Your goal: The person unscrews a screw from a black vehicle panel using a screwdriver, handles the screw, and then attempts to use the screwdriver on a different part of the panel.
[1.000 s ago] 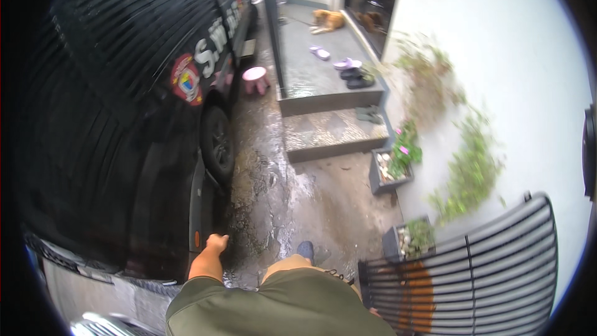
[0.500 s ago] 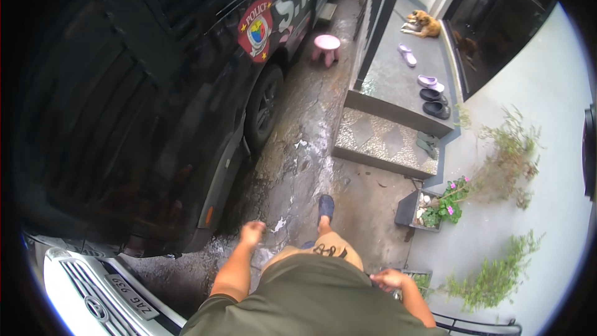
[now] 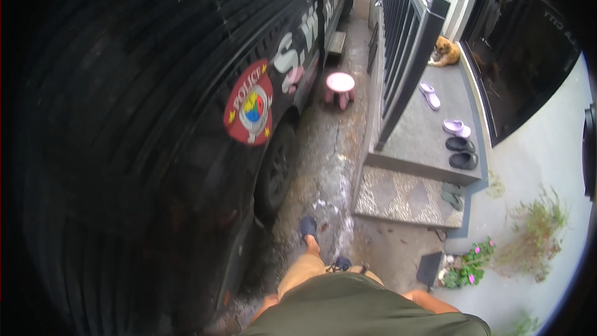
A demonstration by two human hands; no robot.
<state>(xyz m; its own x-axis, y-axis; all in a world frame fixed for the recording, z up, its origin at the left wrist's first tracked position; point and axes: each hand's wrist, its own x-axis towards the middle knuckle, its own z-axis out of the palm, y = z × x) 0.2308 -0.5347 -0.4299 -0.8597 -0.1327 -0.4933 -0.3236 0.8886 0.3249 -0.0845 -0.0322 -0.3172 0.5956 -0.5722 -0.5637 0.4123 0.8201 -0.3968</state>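
A person strides on down the wet lane [image 3: 329, 149], black truck [image 3: 155, 118] close at nine o'clock, sandalled foot [image 3: 308, 227] leading toward the pink stool [image 3: 340, 82] at twelve. The left hand, out toward the truck half a second ago, has dropped from sight. The right hand is hidden too, so neither grip can be told. A stone step [image 3: 404, 196] lies at two o'clock, a dog [image 3: 446, 51] beyond.

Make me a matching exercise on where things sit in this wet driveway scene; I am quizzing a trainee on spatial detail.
Things:
1. small pink round plastic stool
2. tan dog
3. pair of black rubber sandals
4. pink-flowered plant in a grey pot

Places:
A. lying on the raised porch, far end
B. on the wet ground beside the black vehicle
C. on the ground below the speckled step
D. near the porch's front edge

Pairs: 1-B, 2-A, 3-D, 4-C
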